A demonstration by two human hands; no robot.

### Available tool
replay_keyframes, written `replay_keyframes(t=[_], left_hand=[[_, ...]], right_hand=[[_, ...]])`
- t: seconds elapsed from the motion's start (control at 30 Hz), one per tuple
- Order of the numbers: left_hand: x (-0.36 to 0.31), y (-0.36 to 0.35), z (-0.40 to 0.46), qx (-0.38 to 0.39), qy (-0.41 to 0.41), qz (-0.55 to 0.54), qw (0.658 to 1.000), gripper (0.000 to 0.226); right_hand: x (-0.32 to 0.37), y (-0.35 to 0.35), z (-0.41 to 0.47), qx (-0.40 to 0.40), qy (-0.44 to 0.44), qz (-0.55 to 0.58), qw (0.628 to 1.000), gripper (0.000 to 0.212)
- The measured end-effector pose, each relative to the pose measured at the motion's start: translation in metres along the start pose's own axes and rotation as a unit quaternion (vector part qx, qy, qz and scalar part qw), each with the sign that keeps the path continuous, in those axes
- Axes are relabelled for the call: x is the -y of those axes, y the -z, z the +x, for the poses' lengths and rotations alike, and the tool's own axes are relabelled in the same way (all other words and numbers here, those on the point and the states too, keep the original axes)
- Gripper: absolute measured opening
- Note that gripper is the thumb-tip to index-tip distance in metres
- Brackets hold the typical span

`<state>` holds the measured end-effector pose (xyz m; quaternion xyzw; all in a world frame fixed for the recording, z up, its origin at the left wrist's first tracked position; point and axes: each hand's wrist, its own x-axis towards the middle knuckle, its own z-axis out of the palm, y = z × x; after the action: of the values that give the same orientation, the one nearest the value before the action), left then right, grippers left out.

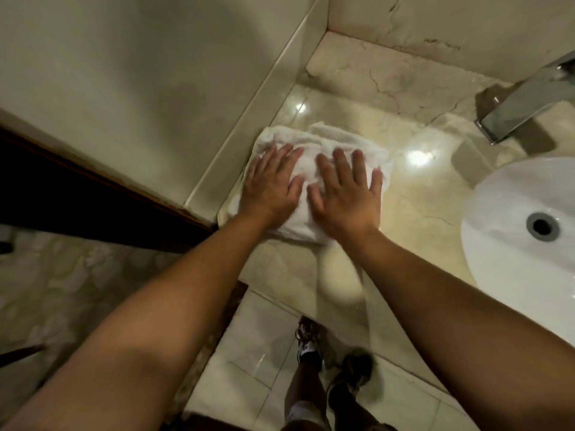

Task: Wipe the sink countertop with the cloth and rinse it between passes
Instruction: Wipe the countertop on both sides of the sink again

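1. the glossy beige marble countertop [413, 194] runs from the back corner to its front edge; bright light spots glare on it, and it lies bare between the cloth and the basin.
2. the white basin [510, 219] sits right of the cloth, cut off by the frame's right edge, its drain [542, 227] in view.
3. the tiled side wall [140, 88] rises just left of the cloth, its base trim touching the cloth's left edge.
4. the white folded cloth [329, 141] lies flat on the countertop's left end, well apart from the basin; its middle is hidden under both hands.
5. the chrome faucet [525, 101] stands behind the basin, its top cut off.
6. the left hand [270, 188] presses flat on the cloth, fingers spread.
7. the right hand [345, 194] lies beside it, palm down, fingers spread, slightly blurred.
8. below the countertop's front edge, floor tiles [258, 346] and dark shoes [351, 371] show, dim and blurred.
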<state>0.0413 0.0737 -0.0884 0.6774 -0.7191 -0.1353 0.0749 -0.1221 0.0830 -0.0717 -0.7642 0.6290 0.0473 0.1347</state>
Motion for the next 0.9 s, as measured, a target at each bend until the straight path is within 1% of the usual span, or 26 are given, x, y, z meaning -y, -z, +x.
replay_keyframes(t=[0.07,0.13,0.23,0.33,0.4,0.47,0.6,0.7,0.8,0.9], left_hand=[[-0.001,-0.005,-0.009,-0.009,0.002,-0.011,1.000,0.067],[-0.002,-0.014,-0.043,-0.002,0.001,-0.009,1.000,0.064],[-0.001,-0.022,-0.101,0.010,-0.027,-0.013,0.999,0.060],[-0.002,-0.027,-0.133,0.014,-0.028,0.006,0.999,0.058],[-0.005,-0.025,-0.138,0.013,-0.005,0.017,1.000,0.059],[-0.014,-0.021,-0.140,0.020,0.000,0.027,0.999,0.060],[-0.058,-0.028,-0.133,0.031,-0.051,0.035,0.998,0.060],[-0.087,-0.040,-0.130,0.046,-0.078,0.031,0.995,0.060],[-0.077,-0.037,-0.129,0.051,-0.103,0.029,0.993,0.059],[-0.030,-0.025,-0.127,0.038,-0.090,0.014,0.995,0.059]], right_hand=[[-0.001,-0.006,-0.010,-0.011,0.002,0.014,1.000,0.062],[0.003,-0.021,-0.044,-0.020,0.001,0.022,1.000,0.061],[0.017,-0.042,-0.105,-0.042,-0.005,0.036,0.998,0.062],[0.023,-0.054,-0.132,-0.049,0.006,0.033,0.998,0.061],[0.021,-0.053,-0.132,-0.067,0.026,0.048,0.996,0.059],[0.015,-0.052,-0.136,-0.079,0.030,0.062,0.995,0.057],[-0.025,-0.050,-0.154,-0.091,-0.026,0.077,0.992,0.057],[-0.050,-0.049,-0.168,-0.090,-0.065,0.044,0.993,0.058],[-0.038,-0.051,-0.165,-0.080,-0.095,0.019,0.992,0.060],[0.004,-0.052,-0.147,-0.082,-0.072,0.040,0.993,0.061]])
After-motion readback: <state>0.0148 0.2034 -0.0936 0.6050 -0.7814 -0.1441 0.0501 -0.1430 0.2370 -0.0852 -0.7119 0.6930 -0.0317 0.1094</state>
